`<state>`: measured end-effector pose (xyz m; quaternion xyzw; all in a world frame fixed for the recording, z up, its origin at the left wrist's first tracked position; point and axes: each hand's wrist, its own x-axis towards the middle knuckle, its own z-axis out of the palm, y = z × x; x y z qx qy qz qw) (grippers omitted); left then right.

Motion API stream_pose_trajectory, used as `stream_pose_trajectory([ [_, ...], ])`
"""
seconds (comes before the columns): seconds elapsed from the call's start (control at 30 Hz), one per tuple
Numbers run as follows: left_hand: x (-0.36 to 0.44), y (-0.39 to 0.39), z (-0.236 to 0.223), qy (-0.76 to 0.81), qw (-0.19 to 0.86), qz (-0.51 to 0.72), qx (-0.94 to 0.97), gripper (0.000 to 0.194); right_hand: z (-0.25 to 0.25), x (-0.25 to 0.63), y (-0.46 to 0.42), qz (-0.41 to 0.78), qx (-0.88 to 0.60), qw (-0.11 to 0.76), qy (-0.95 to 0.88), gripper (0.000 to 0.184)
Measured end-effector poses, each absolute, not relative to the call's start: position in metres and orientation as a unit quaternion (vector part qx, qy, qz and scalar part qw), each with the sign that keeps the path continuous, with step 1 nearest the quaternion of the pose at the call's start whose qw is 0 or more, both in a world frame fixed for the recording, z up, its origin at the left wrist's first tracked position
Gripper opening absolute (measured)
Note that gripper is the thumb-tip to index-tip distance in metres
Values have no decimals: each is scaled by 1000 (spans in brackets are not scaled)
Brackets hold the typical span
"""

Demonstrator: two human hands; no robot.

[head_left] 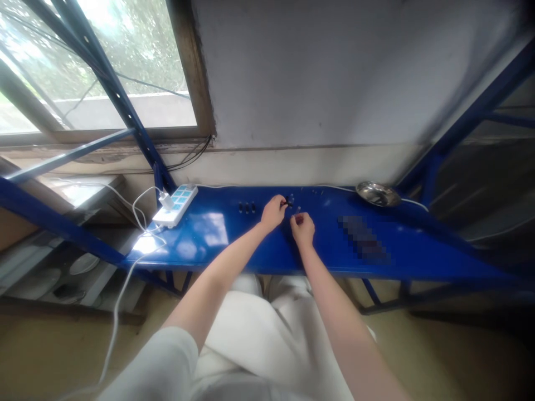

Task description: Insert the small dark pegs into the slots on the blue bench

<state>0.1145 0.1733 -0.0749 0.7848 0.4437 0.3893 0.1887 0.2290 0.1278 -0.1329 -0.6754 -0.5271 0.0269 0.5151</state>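
My left hand (273, 214) is over the middle of the blue table (267, 253), its fingers pinched on a small black piece (286, 203). Just to the right and nearer my body, my right hand (304, 229) is closed, fingertips pressed together; a dark reddish bit shows at them, too small to name. Small clear pieces (292, 197) lie beyond the fingertips, close to the black piece. To the left of my left hand, three small black pieces (247, 208) stand or lie in a short row.
A white power strip (178, 205) with a plugged-in charger sits at the table's left end. A shiny metal bowl (377, 194) is at the back right, near tiny scattered bits (317, 192). A blurred-out dark object (363, 238) lies on the right. Blue frame posts (125, 106) rise at the sides.
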Motion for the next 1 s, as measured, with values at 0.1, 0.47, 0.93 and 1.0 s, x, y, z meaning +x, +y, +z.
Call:
stream_pose_trajectory([
  [0.1, 107, 166, -63, 397, 193, 403, 801, 9, -134, 229, 128, -1, -659, 504, -559, 15],
  [0.47, 82, 151, -42, 355, 128, 350, 857, 11, -130, 224, 126, -44, -643, 458, -612, 14],
  [0.93, 80, 143, -41, 319, 98, 294, 895, 23, -132, 223, 126, -42, -636, 422, -645, 15],
  [1.0, 80, 143, -42, 318, 92, 287, 899, 25, -132, 223, 125, -38, -634, 419, -648, 16],
])
